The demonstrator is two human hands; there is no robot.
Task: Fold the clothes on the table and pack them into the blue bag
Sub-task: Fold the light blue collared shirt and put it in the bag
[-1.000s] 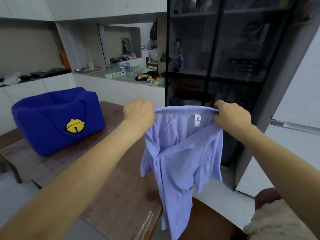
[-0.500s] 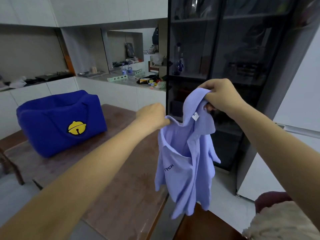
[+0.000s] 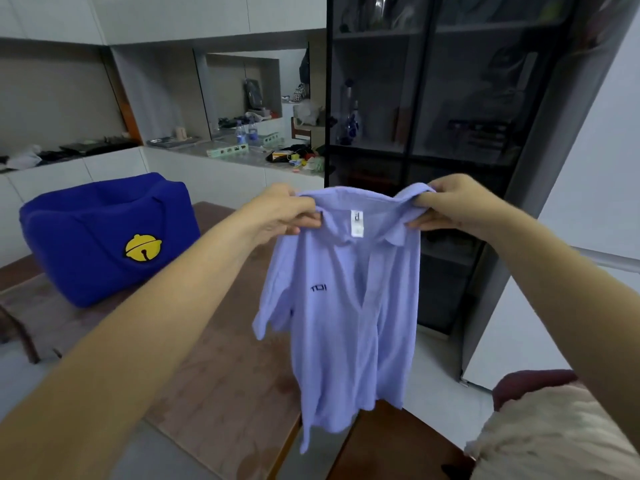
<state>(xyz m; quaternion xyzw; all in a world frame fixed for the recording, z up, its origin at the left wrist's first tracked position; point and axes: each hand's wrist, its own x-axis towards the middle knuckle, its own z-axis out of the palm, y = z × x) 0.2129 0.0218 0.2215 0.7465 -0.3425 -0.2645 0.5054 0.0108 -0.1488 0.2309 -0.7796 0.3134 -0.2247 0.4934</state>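
Head view. The lilac collared shirt (image 3: 349,306) is off the table (image 3: 214,358), held in the air above its right edge. It hangs full length with the open front and white neck label (image 3: 356,223) towards you. The hem dangles past the table's edge, below the level of the top.

Your left hand (image 3: 280,216) pinches the shirt's left shoulder at the collar, fingers curled tight and thumb on the near side. Your right hand (image 3: 453,206) does the same at the other shoulder, fabric bunched under the curled fingers. The collar is stretched fairly level between them; one short sleeve droops on the table side.

The blue bag (image 3: 104,237) with the yellow bell patch (image 3: 143,248) sits on the table's far left end. You cannot see inside it from here.

Judged step: you are shaking out and squaring up the shirt, with no fold made yet and packing some way off.

The next move calls for lowering the shirt flat onto the bare wood in the middle of the table. Keep both pinches until the body lies smooth, then spread the sleeves before folding.

A pale fabric heap (image 3: 554,434) lies off the table's near right corner; whether it is clothing is unclear.
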